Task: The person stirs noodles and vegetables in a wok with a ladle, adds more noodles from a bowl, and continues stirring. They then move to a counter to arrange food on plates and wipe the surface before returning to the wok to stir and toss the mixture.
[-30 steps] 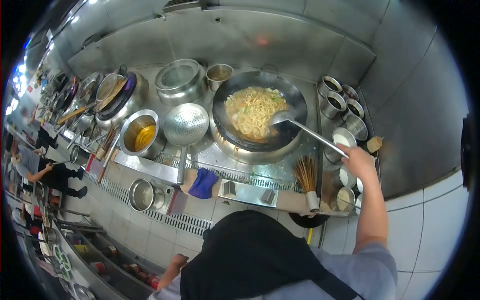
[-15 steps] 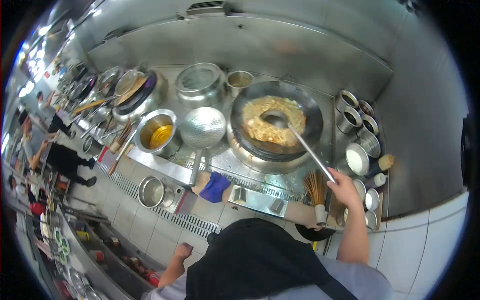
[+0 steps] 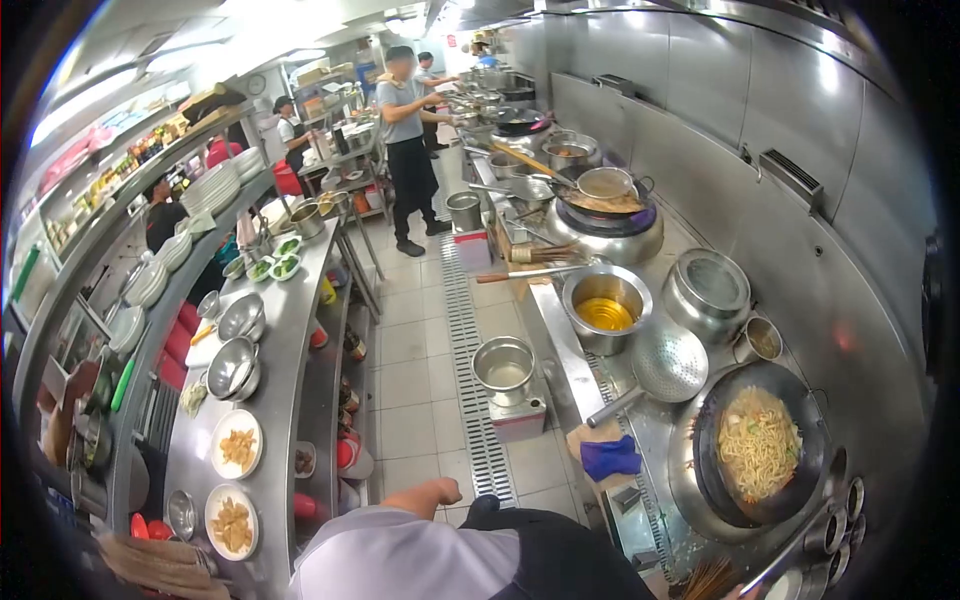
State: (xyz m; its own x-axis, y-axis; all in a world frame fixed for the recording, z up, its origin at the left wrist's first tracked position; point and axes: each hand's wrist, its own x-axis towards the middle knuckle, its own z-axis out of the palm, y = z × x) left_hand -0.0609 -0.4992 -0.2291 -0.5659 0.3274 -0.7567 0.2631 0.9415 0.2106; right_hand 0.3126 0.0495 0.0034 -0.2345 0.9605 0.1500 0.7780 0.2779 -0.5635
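Observation:
My left hand (image 3: 441, 491) is closed in a loose fist beside my body, over the tiled floor, with nothing visible in it. At the bottom edge, only a sliver of my right hand (image 3: 736, 593) shows, on the long metal handle of a ladle (image 3: 788, 555). The handle slants up toward the seasoning pots (image 3: 853, 500) at the wok's right. Noodles (image 3: 760, 445) lie in the black wok (image 3: 715, 470), which sits on the stove. Left of the wok, a perforated strainer (image 3: 670, 362) rests beside a metal pot (image 3: 607, 285) of yellow oil.
A purple cloth (image 3: 610, 457) lies on the stove's front edge. A pot of water (image 3: 503, 368) stands low by the floor drain (image 3: 470, 370). On the left counter (image 3: 275, 440) are plates of food (image 3: 236, 446) and metal bowls (image 3: 232, 370). A co-worker (image 3: 405, 140) stands farther down the aisle.
The view has swung left toward the aisle and counter. The ladle has come out of the noodles to the wok's right side. My left hand stays closed.

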